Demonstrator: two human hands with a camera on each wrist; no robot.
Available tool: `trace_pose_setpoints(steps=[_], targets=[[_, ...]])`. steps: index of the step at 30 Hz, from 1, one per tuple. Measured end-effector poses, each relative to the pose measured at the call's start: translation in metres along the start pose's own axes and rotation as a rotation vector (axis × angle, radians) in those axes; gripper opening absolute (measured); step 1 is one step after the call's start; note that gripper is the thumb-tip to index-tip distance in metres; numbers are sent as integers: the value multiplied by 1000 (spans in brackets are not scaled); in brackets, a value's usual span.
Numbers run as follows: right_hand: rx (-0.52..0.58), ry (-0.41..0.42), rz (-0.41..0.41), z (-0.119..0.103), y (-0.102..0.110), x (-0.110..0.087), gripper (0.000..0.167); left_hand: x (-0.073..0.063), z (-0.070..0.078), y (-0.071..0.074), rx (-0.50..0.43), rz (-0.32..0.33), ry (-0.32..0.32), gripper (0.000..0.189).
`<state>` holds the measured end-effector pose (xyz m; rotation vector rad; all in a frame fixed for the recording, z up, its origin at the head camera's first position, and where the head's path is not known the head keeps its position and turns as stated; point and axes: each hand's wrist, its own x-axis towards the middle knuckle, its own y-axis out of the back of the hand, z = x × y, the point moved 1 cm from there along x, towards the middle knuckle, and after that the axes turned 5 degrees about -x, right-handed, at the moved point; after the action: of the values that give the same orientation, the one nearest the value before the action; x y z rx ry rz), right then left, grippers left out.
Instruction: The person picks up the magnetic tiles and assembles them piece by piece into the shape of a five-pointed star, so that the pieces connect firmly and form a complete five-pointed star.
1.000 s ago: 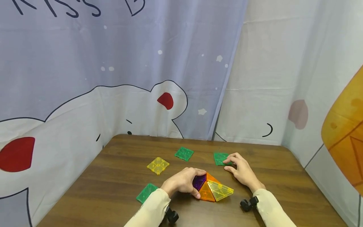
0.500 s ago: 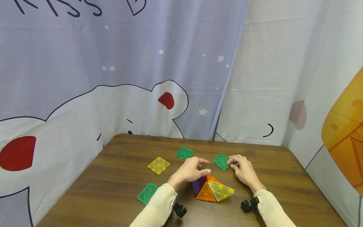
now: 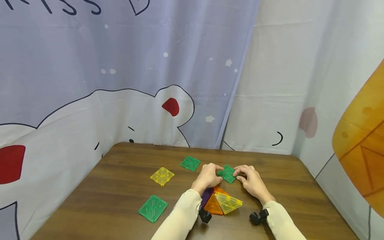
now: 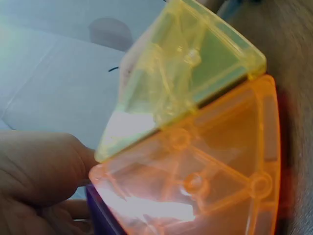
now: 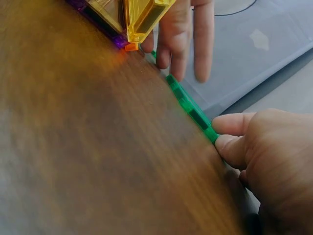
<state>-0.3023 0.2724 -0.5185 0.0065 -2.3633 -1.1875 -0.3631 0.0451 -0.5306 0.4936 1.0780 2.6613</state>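
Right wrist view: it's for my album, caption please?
Right grip pinching a green tile, yellow piece at top.

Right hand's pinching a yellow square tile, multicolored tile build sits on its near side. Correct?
Wrong color: the square tile is green, as the right wrist view shows. The right hand is indeed pinching it, and the multicolored tile build sits on its near side.

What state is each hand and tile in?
Right hand: pinching middle green tile.
Left hand: fingers extended near it; contact unclear.
Middle green tile: held at one corner.
Far green tile: flat, apart.
Near green tile: flat, apart.
Yellow square: flat, apart.
Front orange triangle: tilted, edge against yellow triangle.
Yellow triangle: tilted.
Purple tile: tilted, partly hidden.
Rear orange tile: partly hidden.
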Motion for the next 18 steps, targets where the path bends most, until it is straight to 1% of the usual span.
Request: trace_pose_setpoints(steps=[3,7,11,12,14,15,18], targets=[[10,-5,-12,0,-2,1,27,4,-3,-4,26,15,5,36],[31,-12,-29,-2,-3,1,27,3,-3,-3,27,46,9,33],[54,-5,-61,-3,-2,0,27,-1,1,-1,41,76,46,31],[64,-3,-67,-3,-2,0,28,-2,1,-1,47,81,46,31],[105,-8,-69,-4,0,0,29,-2,2,0,47,90,55,31],[133,-9,-67,-3,1,0,29,0,0,-1,39,92,65,32],[242,-10,-63,-2,5,0,27,3,-2,-1,45,92,46,36]])
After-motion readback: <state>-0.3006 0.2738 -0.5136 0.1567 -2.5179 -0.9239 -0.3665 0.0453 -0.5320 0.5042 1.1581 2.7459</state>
